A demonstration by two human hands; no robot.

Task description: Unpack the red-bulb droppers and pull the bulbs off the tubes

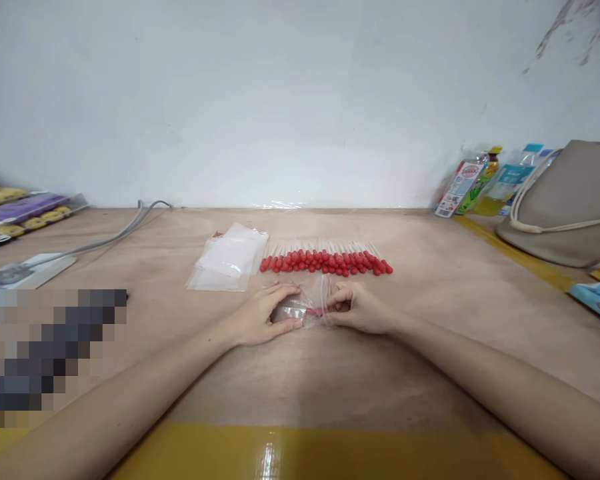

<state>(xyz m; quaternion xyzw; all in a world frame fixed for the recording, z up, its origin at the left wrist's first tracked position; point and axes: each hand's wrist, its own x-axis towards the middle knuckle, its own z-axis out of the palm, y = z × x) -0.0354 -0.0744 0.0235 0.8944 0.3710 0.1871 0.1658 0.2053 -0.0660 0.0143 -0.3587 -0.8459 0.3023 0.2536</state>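
Note:
A small clear plastic bag [314, 293] lies on the table between my hands, with a shiny piece and a short pink-red strip showing at its lower part. My left hand [264, 313] holds the bag from the left, thumb on the near side and fingers on the far side. At the bag's right end, my right hand [361, 309] pinches the plastic with bent fingers; whether it also grips the pink-red strip is hidden. Just beyond the hands, a row of pale sticks with red tips [325, 261] lies with the tips toward me.
Flat clear bags [227, 259] are piled left of the sticks. A grey cable [115, 237] and packs of yellow and purple items [25, 212] are at left. Drink containers [463, 183] and a beige bag [563, 207] stand at right. Yellow tape [280, 453] covers the table's front edge.

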